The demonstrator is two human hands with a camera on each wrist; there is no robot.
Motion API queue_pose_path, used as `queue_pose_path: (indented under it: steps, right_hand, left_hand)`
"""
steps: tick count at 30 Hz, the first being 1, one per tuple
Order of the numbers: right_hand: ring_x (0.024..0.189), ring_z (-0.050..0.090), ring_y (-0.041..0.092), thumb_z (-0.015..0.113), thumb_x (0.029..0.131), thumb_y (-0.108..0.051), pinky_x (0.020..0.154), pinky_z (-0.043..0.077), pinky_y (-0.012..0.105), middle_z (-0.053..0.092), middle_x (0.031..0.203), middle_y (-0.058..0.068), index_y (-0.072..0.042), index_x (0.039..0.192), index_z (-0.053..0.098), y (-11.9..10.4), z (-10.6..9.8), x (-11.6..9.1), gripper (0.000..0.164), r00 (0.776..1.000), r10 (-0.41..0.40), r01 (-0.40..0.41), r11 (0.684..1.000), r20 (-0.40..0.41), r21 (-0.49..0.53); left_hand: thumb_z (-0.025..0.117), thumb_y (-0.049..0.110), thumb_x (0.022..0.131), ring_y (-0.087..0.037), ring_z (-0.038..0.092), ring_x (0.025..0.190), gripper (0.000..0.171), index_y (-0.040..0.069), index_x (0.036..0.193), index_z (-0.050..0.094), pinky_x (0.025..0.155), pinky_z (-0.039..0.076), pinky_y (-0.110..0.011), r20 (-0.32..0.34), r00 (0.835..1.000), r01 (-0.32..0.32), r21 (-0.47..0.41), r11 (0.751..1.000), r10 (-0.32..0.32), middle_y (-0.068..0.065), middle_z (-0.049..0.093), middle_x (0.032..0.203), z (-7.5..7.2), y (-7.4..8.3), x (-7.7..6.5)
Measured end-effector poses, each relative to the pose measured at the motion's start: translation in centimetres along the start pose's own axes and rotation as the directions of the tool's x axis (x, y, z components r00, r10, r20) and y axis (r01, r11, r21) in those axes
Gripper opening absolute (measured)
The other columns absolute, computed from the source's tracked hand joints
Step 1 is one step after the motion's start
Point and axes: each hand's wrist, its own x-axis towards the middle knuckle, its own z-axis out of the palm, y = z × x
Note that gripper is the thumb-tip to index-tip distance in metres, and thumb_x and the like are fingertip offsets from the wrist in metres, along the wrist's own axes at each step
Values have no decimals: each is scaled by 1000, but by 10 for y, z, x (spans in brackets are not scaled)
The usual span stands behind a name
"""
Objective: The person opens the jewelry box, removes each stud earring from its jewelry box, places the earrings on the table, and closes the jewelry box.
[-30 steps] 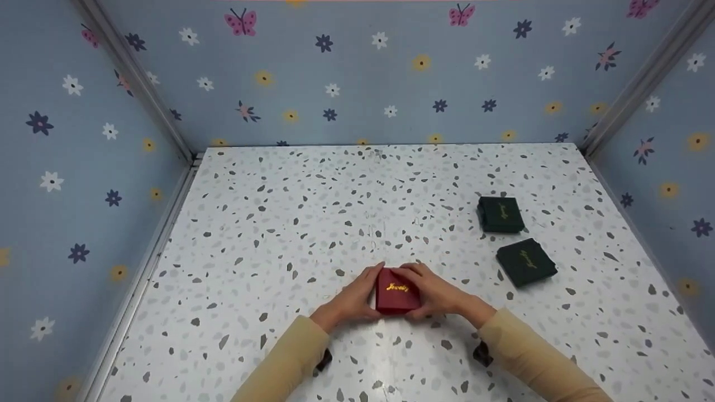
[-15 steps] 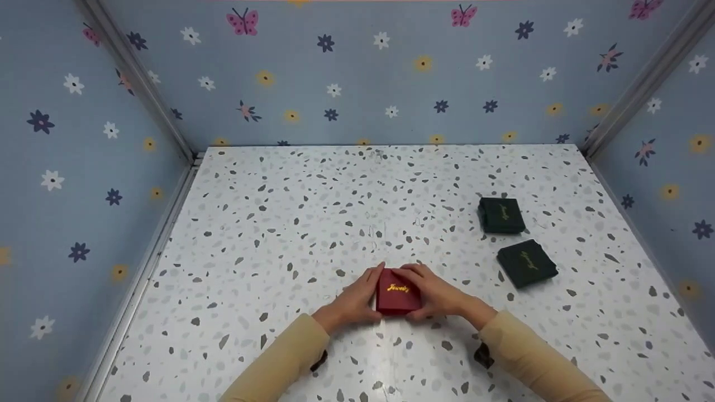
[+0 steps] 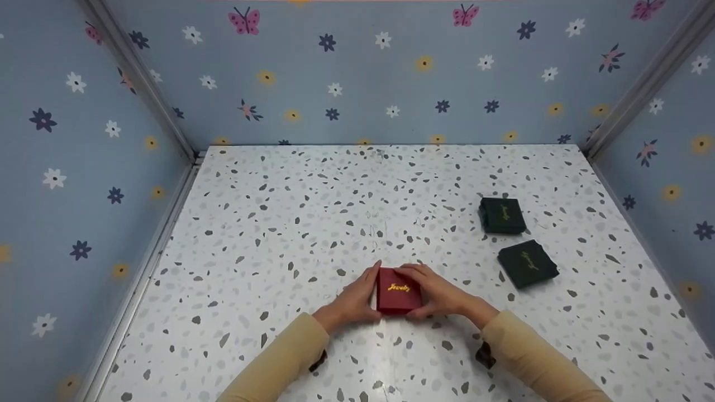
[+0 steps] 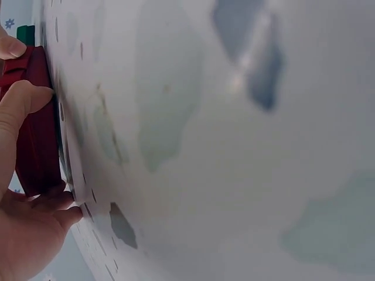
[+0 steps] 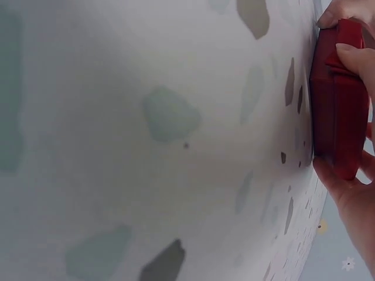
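Observation:
A red jewelry box with gold lettering on its lid sits closed on the speckled table, between my two hands. My left hand grips its left side, fingers along that side and thumb at the near corner. On the right side, my right hand holds it with fingers over the lid's far edge and thumb at the near edge. The left wrist view shows the box low against the tabletop under both hands. A red ribbon bow shows on its near face in the right wrist view.
Two dark green jewelry boxes with gold lettering lie to the right: one box farther back, another box nearer and turned at an angle. Blue flowered walls enclose the white speckled table at the back and both sides.
My left fingertips have shifted slightly left at the box's far corner. Both hands stay on the red jewelry box, and the green boxes have not moved.

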Motion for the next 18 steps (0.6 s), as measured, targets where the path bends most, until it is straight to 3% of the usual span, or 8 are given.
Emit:
queue_pose_path:
  steps: [8, 18]
  right_hand:
    - [122, 29, 20, 75, 66, -39, 97, 34, 38, 31, 134, 5, -11, 137, 29, 1, -1, 0, 90, 1000, -20, 20, 1000, -5, -10]
    - [122, 28, 22, 72, 69, -39, 96, 34, 42, 30, 134, 6, -11, 138, 27, 1, -1, 1, 87, 998, -56, 56, 998, 9, -21]
  left_hand:
    - [77, 13, 58, -27, 36, 121, 112, -2, 140, 3, 101, 28, -33, 3, 1000, 17, -26, 1000, -17, -16, 28, 138, -1, 0, -1]
    - [79, 16, 59, -26, 34, 122, 111, -3, 140, 5, 103, 24, -31, -22, 1000, -20, -7, 1000, 20, -15, 30, 137, 0, -4, -4]
